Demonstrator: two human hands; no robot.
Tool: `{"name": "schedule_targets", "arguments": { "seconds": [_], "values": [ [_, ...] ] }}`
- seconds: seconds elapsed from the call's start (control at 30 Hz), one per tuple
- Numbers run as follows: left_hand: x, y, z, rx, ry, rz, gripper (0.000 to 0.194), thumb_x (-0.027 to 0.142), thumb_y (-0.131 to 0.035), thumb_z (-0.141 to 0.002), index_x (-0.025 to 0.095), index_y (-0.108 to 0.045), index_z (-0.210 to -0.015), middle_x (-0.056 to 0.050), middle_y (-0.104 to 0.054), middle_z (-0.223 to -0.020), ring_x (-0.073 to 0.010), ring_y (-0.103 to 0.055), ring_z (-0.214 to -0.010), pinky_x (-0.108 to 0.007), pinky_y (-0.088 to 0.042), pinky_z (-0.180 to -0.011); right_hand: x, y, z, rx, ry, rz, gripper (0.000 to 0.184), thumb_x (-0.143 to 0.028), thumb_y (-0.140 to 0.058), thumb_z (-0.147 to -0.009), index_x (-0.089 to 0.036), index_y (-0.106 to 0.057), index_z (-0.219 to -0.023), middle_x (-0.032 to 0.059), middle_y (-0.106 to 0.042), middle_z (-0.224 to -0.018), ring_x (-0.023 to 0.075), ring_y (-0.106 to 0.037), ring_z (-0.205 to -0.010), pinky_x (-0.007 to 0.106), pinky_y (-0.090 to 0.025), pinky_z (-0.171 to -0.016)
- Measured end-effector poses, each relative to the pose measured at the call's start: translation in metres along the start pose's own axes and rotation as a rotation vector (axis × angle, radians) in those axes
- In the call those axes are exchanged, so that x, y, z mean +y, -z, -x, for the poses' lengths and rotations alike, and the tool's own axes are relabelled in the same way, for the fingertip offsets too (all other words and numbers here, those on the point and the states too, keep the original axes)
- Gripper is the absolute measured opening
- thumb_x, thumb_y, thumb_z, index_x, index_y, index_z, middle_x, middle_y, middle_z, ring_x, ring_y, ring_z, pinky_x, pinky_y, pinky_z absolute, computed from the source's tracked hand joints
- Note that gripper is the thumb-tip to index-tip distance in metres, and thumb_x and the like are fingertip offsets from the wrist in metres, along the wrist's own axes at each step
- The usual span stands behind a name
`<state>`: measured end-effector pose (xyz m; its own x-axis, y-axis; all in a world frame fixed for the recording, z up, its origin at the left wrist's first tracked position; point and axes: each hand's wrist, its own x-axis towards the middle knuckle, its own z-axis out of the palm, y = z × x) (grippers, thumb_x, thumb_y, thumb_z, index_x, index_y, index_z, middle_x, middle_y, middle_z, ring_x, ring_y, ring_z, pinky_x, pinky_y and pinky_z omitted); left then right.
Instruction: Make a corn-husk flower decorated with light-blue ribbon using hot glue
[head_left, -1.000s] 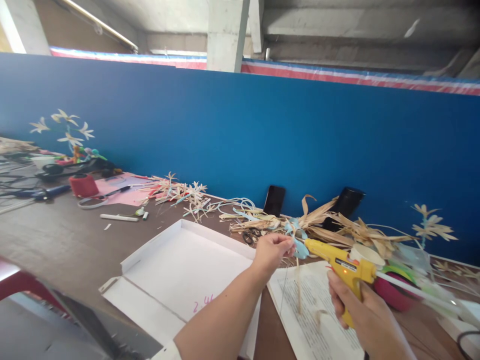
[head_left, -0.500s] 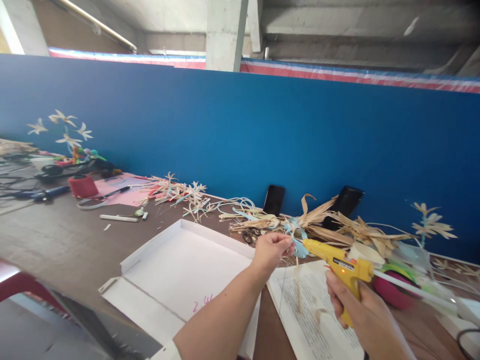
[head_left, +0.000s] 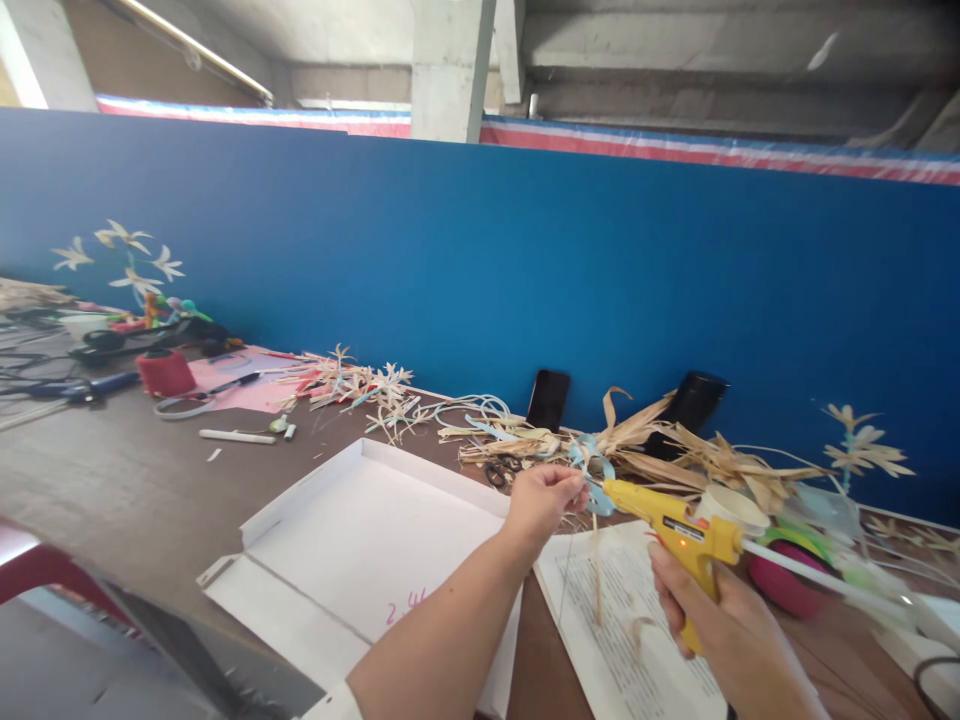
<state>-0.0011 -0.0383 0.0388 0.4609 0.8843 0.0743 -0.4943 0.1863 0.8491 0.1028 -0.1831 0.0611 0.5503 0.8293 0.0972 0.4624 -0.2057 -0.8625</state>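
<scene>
My left hand (head_left: 541, 502) pinches a small light-blue paper flower (head_left: 592, 468) on a thin stem, held above the table. My right hand (head_left: 720, 620) grips a yellow glue gun (head_left: 679, 530), whose nozzle touches the base of the flower right beside my left fingertips. A white glue stick juts out of the back of the gun to the right. Under both hands lies an open printed book (head_left: 622, 620).
A flat white cardboard box lid (head_left: 360, 545) lies left of the book. Dried straw strips (head_left: 675, 450), scissors (head_left: 499, 472) and two dark phones (head_left: 549, 400) line the blue partition. A red spool (head_left: 166, 372), pink paper and finished straw flowers (head_left: 127, 255) sit far left.
The glue gun nozzle has edged a little left, closer to the flower. My left hand has hardly moved.
</scene>
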Motion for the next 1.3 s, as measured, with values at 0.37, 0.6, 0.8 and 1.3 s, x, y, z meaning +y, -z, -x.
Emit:
{"name": "schedule_targets", "arguments": {
  "seconds": [0.37, 0.6, 0.8, 1.3],
  "values": [
    [0.0, 0.0, 0.001, -0.009, 0.006, 0.021, 0.028, 0.035, -0.074, -0.055, 0.01, -0.064, -0.065, -0.003, -0.061, -0.059, -0.0087, -0.051, -0.049, -0.026, -0.043, -0.058, 0.003, -0.001, -0.002, 0.003, 0.002, -0.037, 0.042, -0.06, -0.052, -0.074, -0.021, -0.049, -0.06, -0.0041, -0.047, -0.045, 0.011, -0.044, -0.041, 0.023, -0.038, -0.042],
    [0.001, 0.0, 0.001, 0.003, 0.016, 0.023, 0.03, 0.036, -0.075, -0.053, 0.01, -0.064, -0.065, -0.002, -0.06, -0.057, -0.0087, -0.051, -0.049, -0.025, -0.043, -0.057, -0.003, -0.001, 0.0, 0.064, -0.036, -0.126, 0.044, -0.06, -0.058, -0.069, -0.017, -0.06, -0.077, -0.0041, -0.047, -0.045, 0.0111, -0.042, -0.038, 0.023, -0.035, -0.038],
    [0.0, 0.0, 0.0, 0.021, 0.024, 0.027, 0.029, 0.034, -0.075, -0.053, 0.01, -0.065, -0.065, -0.002, -0.06, -0.057, -0.0092, -0.052, -0.05, -0.026, -0.044, -0.057, -0.004, 0.003, 0.001, 0.105, -0.012, -0.181, 0.044, -0.058, -0.06, -0.069, -0.016, -0.061, -0.08, -0.0014, -0.054, -0.048, 0.0114, -0.045, -0.04, 0.024, -0.039, -0.041],
    [0.001, 0.0, 0.004, -0.011, -0.019, -0.002, 0.025, 0.032, -0.072, -0.058, 0.01, -0.065, -0.066, -0.003, -0.061, -0.058, -0.0088, -0.051, -0.052, -0.024, -0.043, -0.059, 0.074, 0.045, -0.038, 0.034, -0.618, -0.661, 0.03, -0.027, -0.078, -0.061, -0.018, -0.061, -0.084, -0.003, -0.059, -0.066, 0.0058, -0.054, -0.044, 0.015, -0.049, -0.04]
  ]
}}
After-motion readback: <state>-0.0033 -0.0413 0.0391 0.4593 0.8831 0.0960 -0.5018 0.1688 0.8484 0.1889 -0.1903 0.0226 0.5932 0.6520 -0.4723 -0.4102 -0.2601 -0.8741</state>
